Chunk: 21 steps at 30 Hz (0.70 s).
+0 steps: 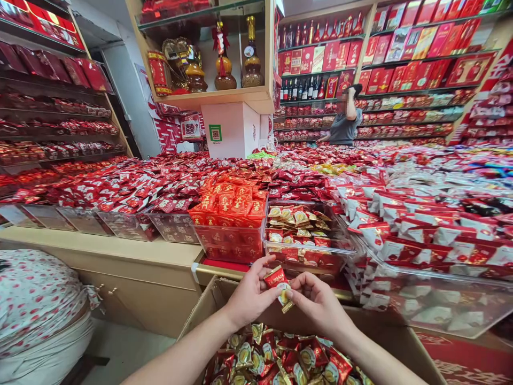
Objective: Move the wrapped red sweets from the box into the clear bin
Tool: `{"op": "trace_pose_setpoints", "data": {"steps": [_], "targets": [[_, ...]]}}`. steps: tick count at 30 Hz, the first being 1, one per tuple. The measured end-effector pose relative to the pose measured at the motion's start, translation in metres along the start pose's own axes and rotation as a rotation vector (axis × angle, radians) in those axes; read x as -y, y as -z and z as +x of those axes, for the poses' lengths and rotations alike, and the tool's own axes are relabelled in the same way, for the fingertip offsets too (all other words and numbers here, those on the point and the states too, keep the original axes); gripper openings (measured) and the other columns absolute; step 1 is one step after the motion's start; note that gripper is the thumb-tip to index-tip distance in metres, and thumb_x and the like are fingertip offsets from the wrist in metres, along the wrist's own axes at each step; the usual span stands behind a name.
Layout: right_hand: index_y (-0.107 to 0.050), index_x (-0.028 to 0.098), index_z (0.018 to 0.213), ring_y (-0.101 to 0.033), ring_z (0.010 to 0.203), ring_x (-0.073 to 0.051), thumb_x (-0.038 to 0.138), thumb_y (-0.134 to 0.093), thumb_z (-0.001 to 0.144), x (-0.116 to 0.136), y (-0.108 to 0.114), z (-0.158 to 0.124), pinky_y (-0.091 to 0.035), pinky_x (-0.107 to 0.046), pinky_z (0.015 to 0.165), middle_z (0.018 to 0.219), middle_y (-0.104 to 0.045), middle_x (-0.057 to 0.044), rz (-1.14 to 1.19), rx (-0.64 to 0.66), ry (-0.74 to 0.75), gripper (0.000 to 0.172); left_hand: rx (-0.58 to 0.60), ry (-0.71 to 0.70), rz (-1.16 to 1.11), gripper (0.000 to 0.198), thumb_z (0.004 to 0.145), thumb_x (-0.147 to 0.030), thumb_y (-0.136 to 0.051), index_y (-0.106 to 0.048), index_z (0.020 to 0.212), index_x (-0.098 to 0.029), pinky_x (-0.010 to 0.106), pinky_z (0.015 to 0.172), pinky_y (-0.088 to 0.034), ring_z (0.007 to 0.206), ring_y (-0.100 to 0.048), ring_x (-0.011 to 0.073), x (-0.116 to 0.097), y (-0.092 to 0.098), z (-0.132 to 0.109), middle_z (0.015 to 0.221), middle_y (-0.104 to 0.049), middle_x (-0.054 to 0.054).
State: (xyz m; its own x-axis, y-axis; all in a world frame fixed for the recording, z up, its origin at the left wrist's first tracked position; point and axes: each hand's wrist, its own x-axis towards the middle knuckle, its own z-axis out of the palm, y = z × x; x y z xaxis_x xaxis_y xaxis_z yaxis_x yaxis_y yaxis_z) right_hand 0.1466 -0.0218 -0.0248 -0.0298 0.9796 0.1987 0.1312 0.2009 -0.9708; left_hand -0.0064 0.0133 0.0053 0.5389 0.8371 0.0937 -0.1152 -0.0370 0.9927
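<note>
Between the fingers of both hands is a small red and gold wrapped candy (278, 279) with "DURIAN" printed on it. My left hand (252, 291) pinches it from the left, thumb across its front. From the right, my right hand (316, 299) grips its lower edge with thumb and fingertips. Below my forearms an open cardboard box (200, 315) holds many of the same candies (276, 355). Just beyond my hands stands a clear plastic bin (308, 248), partly filled with matching packets in rows (296, 216).
A bin of orange-red packets (232, 208) adjoins on the left; a large bin of white and red packets (428, 246) on the right. A cloth-covered bundle (40, 299) sits at lower left. Across the counter stands a person (347, 123). Shelves hold bottles (250, 59) and red boxes.
</note>
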Motion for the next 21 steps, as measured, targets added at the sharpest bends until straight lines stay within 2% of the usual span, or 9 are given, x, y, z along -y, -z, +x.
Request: {"op": "trace_pose_setpoints", "data": {"steps": [3,5,7,10,12,14,18,21], "targets": [[-0.045,0.017,0.071,-0.046,0.06,-0.011,0.033,-0.051,0.074,0.004,0.001,-0.003,-0.039,-0.022,0.055,0.066,-0.051,0.001,-0.167,0.024,0.049,0.017,0.004,-0.046,0.17,0.046,0.071,-0.027,-0.056,-0.04,0.113,-0.02,0.024,0.072,-0.042,0.08,-0.053,0.0122,-0.003,0.006,0.0,0.09,-0.055,0.003],[-0.046,0.017,0.07,-0.047,0.06,-0.011,0.031,-0.049,0.076,0.014,0.005,-0.005,-0.039,-0.023,0.055,0.065,-0.053,0.0,-0.312,0.019,0.091,0.015,-0.043,-0.036,0.259,0.034,0.074,-0.033,-0.049,-0.047,0.105,-0.018,0.022,0.065,-0.043,0.071,-0.054,0.0106,-0.003,0.014,0.003,0.084,-0.056,0.003],[-0.048,0.018,0.07,-0.048,0.061,-0.012,0.031,-0.047,0.077,0.03,0.012,-0.003,-0.039,-0.023,0.057,0.066,-0.055,-0.001,-0.416,-0.017,0.169,0.014,-0.1,0.002,0.309,0.03,0.077,-0.037,-0.044,-0.051,0.097,-0.016,0.021,0.057,-0.042,0.059,-0.052,0.0088,0.0,0.023,0.007,0.076,-0.056,0.002],[-0.05,0.018,0.073,-0.051,0.061,-0.012,0.032,-0.048,0.076,0.061,0.027,0.013,-0.04,-0.023,0.058,0.068,-0.057,-0.002,-0.496,-0.185,0.296,0.015,-0.134,0.053,0.338,0.028,0.075,-0.035,-0.045,-0.051,0.093,-0.014,0.022,0.055,-0.042,0.055,-0.051,0.009,0.008,0.034,0.014,0.07,-0.055,0.001],[-0.051,0.018,0.073,-0.052,0.06,-0.013,0.032,-0.049,0.074,0.08,0.037,0.034,-0.04,-0.023,0.057,0.068,-0.059,-0.002,-0.581,-0.332,0.313,0.014,-0.119,0.054,0.378,0.028,0.073,-0.033,-0.047,-0.051,0.093,-0.014,0.023,0.056,-0.041,0.057,-0.051,0.01,0.014,0.038,0.017,0.068,-0.055,0.0],[-0.052,0.018,0.072,-0.053,0.06,-0.013,0.029,-0.05,0.072,0.092,0.044,0.06,-0.039,-0.024,0.057,0.068,-0.06,-0.002,-0.72,-0.381,0.215,0.012,-0.101,0.023,0.452,0.028,0.072,-0.032,-0.048,-0.053,0.093,-0.015,0.022,0.056,-0.04,0.058,-0.05,0.0104,0.02,0.039,0.018,0.067,-0.054,0.0],[-0.056,0.016,0.064,-0.055,0.056,-0.013,0.019,-0.051,0.066,0.091,0.048,0.104,-0.038,-0.022,0.053,0.061,-0.061,-0.003,-0.975,-0.171,-0.107,0.006,-0.082,-0.019,0.558,0.026,0.073,-0.031,-0.047,-0.055,0.091,-0.015,0.022,0.057,-0.038,0.06,-0.048,0.0109,0.024,0.042,0.017,0.066,-0.054,0.001],[-0.057,0.014,0.057,-0.055,0.052,-0.013,0.013,-0.053,0.06,0.081,0.044,0.123,-0.037,-0.021,0.049,0.053,-0.059,-0.004,-1.043,-0.092,-0.192,0.006,-0.069,-0.008,0.563,0.026,0.073,-0.031,-0.046,-0.055,0.091,-0.015,0.021,0.057,-0.037,0.061,-0.047,0.011,0.024,0.044,0.017,0.066,-0.054,0.001]]}}
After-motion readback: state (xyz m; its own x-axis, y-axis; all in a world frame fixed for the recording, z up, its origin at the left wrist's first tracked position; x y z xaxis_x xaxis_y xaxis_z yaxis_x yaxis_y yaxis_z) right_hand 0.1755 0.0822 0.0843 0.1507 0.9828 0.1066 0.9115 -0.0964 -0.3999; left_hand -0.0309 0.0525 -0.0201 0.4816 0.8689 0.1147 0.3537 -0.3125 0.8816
